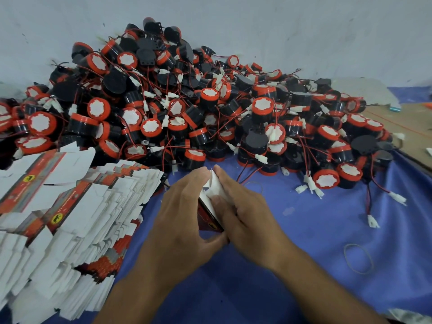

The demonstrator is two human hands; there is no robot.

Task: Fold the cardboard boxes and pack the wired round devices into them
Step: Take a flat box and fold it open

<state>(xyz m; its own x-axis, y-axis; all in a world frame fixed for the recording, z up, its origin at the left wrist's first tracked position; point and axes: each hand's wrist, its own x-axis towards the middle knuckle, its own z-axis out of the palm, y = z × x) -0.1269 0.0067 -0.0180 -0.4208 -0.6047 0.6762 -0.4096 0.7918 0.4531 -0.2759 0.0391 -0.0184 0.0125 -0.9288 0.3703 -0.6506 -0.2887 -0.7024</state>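
Note:
A small red and white cardboard box (209, 210) sits between both hands over the blue cloth (315, 230), near the middle of the view. My left hand (182, 216) grips its left side, thumb curled under it. My right hand (243, 206) holds its right side, fingers on the white flaps at its top. A big heap of black and red round devices (187, 108) with red wires and white plugs lies behind. Fanned stacks of flat unfolded boxes (70, 218) lie to the left.
A loose rubber band (357, 258) lies on the cloth at the right. A brown board (402, 127) lies at the far right beside the heap. A pale wall (257, 24) rises behind the heap. Stray devices (327, 178) and plugs lie right of my hands.

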